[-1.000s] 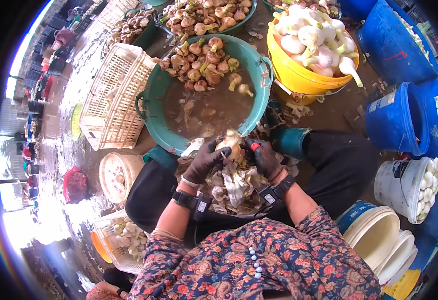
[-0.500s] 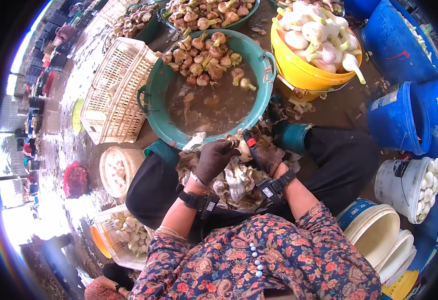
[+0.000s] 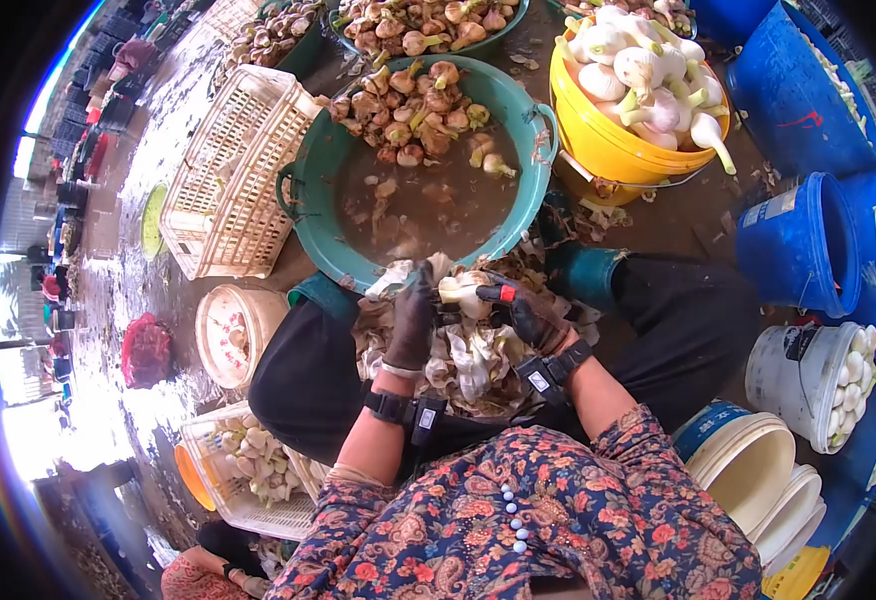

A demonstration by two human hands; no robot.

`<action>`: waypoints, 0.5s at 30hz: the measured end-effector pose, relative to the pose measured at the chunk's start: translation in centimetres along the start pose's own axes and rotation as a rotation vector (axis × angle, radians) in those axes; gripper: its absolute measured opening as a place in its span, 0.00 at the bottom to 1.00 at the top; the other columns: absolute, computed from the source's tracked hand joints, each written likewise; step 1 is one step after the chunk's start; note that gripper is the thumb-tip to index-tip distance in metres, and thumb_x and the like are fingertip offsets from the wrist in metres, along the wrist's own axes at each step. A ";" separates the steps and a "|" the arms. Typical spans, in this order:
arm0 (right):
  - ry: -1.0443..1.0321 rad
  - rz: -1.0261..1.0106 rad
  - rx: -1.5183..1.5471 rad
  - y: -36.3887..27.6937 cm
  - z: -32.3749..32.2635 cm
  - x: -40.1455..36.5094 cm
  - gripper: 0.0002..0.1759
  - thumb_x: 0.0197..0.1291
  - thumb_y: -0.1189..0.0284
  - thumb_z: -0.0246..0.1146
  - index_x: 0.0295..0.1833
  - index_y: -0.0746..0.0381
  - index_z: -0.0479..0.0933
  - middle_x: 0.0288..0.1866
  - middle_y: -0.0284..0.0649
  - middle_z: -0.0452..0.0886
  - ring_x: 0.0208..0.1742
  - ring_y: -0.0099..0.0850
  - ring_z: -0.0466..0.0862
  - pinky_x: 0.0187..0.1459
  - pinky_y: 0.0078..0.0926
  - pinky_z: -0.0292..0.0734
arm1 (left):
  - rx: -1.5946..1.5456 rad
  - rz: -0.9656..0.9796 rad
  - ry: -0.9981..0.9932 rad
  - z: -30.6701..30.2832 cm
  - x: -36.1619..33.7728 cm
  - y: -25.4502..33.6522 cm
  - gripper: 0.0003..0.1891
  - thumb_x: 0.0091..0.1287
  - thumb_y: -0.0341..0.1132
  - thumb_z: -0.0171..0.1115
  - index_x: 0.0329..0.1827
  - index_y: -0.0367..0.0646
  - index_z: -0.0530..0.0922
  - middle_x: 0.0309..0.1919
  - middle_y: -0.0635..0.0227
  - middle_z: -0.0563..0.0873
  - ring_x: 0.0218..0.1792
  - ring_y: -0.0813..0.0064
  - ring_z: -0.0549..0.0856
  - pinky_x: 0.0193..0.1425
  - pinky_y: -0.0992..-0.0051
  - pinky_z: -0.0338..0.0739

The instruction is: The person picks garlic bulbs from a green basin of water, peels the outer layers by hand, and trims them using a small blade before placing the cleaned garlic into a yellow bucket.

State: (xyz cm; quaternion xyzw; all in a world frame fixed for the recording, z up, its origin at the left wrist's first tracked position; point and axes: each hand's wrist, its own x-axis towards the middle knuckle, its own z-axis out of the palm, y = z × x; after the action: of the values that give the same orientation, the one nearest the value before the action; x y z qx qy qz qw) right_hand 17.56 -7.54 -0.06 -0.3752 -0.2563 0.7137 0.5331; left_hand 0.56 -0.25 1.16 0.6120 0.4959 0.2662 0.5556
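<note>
Gloved in dark material, my right hand [image 3: 536,318] is closed around a white garlic bulb [image 3: 471,294], whose stem end points left. A black tool with a red band [image 3: 507,293] also shows at its fingers; its kind is hard to make out. My left hand [image 3: 414,322], in a dark glove, points upward beside the bulb. Pale garlic skin [image 3: 438,267] shows at its fingertips and seems pinched there. Below both hands, a heap of garlic peelings [image 3: 468,365] covers my lap. Just beyond them stands a green basin [image 3: 308,235] with murky water and unpeeled garlic bulbs [image 3: 423,105].
A yellow bucket [image 3: 598,165] heaped with peeled garlic stands beyond the basin's right. White plastic crates [image 3: 243,180] lie left, above a cream bucket [image 3: 233,340]. Blue bucket [image 3: 788,235] and white garlic bucket [image 3: 793,385] are right. Another person's sleeve [image 3: 198,578] shows lower left.
My left hand has shifted slightly left, its fingers now raised and away from the bulb. The bulb is more exposed, and the black tool has turned from upright to lower in my right hand.
</note>
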 end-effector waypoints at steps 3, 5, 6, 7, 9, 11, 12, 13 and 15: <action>-0.012 -0.053 -0.133 1.1 -0.4 0.8 0.22 0.62 0.65 0.59 0.58 0.66 0.71 0.53 0.35 0.77 0.53 0.22 0.75 0.57 0.22 0.68 | -0.353 -0.352 -0.090 0.2 -0.4 0.5 0.16 0.63 0.34 0.63 0.50 0.34 0.76 0.35 0.69 0.84 0.32 0.79 0.82 0.36 0.78 0.77; -0.022 -0.056 -0.175 1.4 -0.2 1.2 0.21 0.62 0.67 0.60 0.57 0.66 0.72 0.52 0.35 0.77 0.52 0.22 0.75 0.56 0.22 0.69 | 0.017 -0.066 -0.120 0.3 -0.3 -1.2 0.13 0.64 0.35 0.62 0.48 0.36 0.79 0.35 0.69 0.84 0.33 0.81 0.81 0.36 0.79 0.75; 0.015 -0.036 -0.254 1.3 0.3 1.1 0.20 0.60 0.70 0.62 0.56 0.66 0.72 0.51 0.36 0.78 0.51 0.22 0.76 0.54 0.22 0.71 | 0.126 -0.015 -0.093 0.4 -0.1 -1.9 0.12 0.65 0.35 0.61 0.45 0.36 0.80 0.34 0.68 0.84 0.33 0.82 0.80 0.36 0.79 0.74; 0.053 -0.016 -0.332 1.1 0.7 1.0 0.19 0.58 0.72 0.63 0.54 0.66 0.73 0.50 0.36 0.78 0.49 0.22 0.77 0.52 0.22 0.72 | 0.124 -0.017 -0.093 0.5 -0.2 -2.6 0.12 0.65 0.35 0.61 0.45 0.36 0.80 0.34 0.68 0.84 0.33 0.82 0.80 0.36 0.79 0.74; 0.022 0.037 -0.387 1.0 0.5 0.9 0.26 0.57 0.67 0.66 0.59 0.66 0.70 0.51 0.36 0.77 0.50 0.23 0.76 0.53 0.23 0.71 | -0.281 -0.263 -0.068 1.0 -0.5 -2.0 0.13 0.66 0.37 0.60 0.44 0.35 0.79 0.32 0.68 0.83 0.30 0.81 0.80 0.35 0.79 0.73; 0.012 -0.024 -0.115 1.0 0.6 0.9 0.20 0.57 0.72 0.65 0.54 0.66 0.72 0.50 0.36 0.78 0.49 0.21 0.77 0.52 0.21 0.73 | -0.274 -0.150 -0.002 1.4 -0.5 -2.9 0.14 0.67 0.39 0.59 0.43 0.35 0.79 0.31 0.68 0.83 0.30 0.81 0.79 0.35 0.79 0.73; 0.014 -0.023 -0.115 0.9 0.8 0.7 0.20 0.57 0.72 0.65 0.54 0.66 0.72 0.50 0.36 0.78 0.49 0.21 0.77 0.52 0.21 0.73 | -0.266 -0.037 0.065 1.5 -0.6 -3.4 0.15 0.68 0.41 0.58 0.42 0.35 0.79 0.31 0.69 0.82 0.29 0.80 0.79 0.35 0.80 0.73; 0.002 -0.030 -0.054 0.7 1.0 0.4 0.20 0.59 0.70 0.63 0.55 0.66 0.72 0.49 0.36 0.78 0.49 0.20 0.76 0.52 0.21 0.72 | -0.267 -0.037 0.064 1.1 -0.5 -3.8 0.15 0.68 0.41 0.58 0.42 0.35 0.79 0.31 0.69 0.82 0.29 0.80 0.79 0.35 0.80 0.73; -0.010 -0.037 0.000 0.7 0.8 0.5 0.20 0.61 0.68 0.61 0.55 0.66 0.71 0.49 0.35 0.77 0.50 0.20 0.75 0.53 0.21 0.71 | -0.087 0.012 0.063 0.2 -0.4 -2.7 0.17 0.69 0.44 0.55 0.41 0.36 0.78 0.30 0.71 0.81 0.30 0.80 0.79 0.35 0.80 0.73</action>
State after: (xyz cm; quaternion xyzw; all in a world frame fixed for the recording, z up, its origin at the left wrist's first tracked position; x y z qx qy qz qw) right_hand 16.42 -7.27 -0.21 -0.3669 -0.2660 0.7054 0.5449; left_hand -0.23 -0.96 -1.33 0.5813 0.4975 0.3100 0.5643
